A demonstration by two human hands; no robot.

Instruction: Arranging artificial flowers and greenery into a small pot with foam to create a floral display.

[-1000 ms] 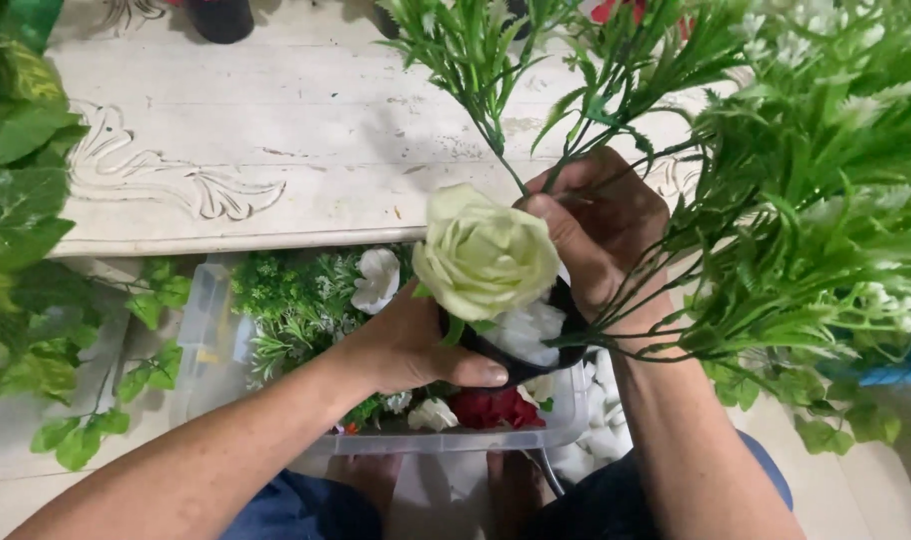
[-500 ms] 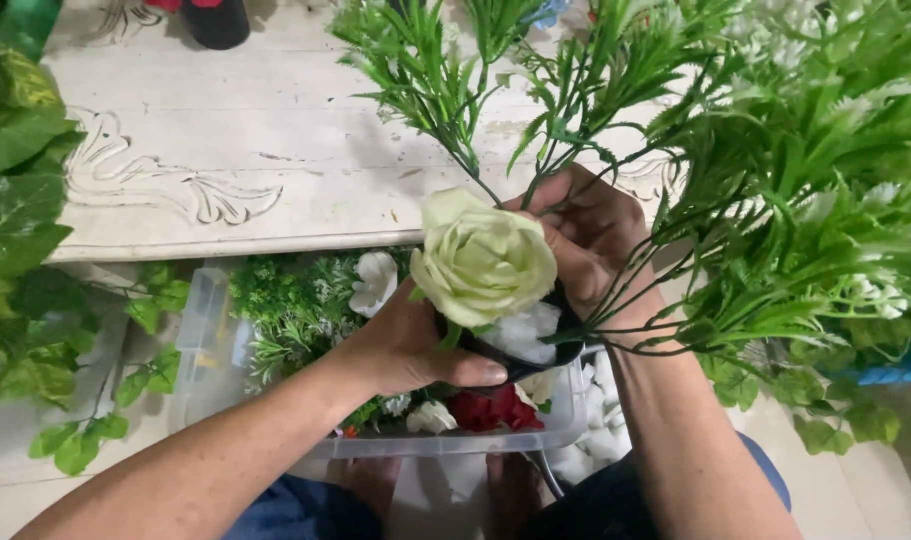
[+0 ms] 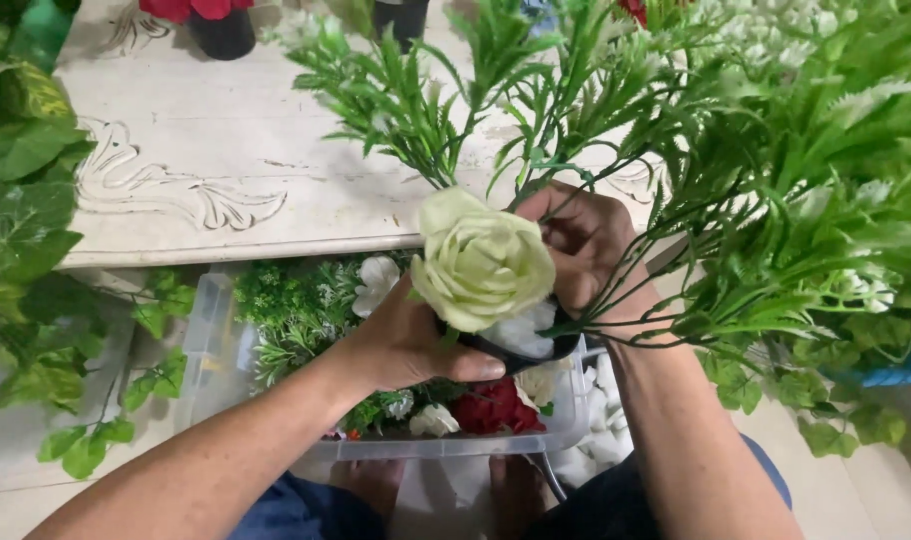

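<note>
A pale green artificial rose (image 3: 482,262) stands in a small dark pot (image 3: 521,352) at the centre of the head view. My left hand (image 3: 408,340) grips the pot from the left, thumb across its front. My right hand (image 3: 588,247) is closed on a green fern-like sprig (image 3: 446,100) whose fronds fan out above the rose. A white flower (image 3: 524,328) sits in the pot just under the rose. The pot's far side is hidden by the flowers and my fingers.
Below my hands a clear plastic bin (image 3: 214,330) holds green sprigs, white blooms and a red flower (image 3: 494,404). A white carved table (image 3: 216,150) lies behind. Leafy plants (image 3: 26,210) crowd the left, dense green foliage (image 3: 826,200) the right. A dark pot (image 3: 224,30) stands at the top.
The sprig in my right hand has come lower and nearer the rose. My left hand and the pot have stayed put. The view has shifted slightly.
</note>
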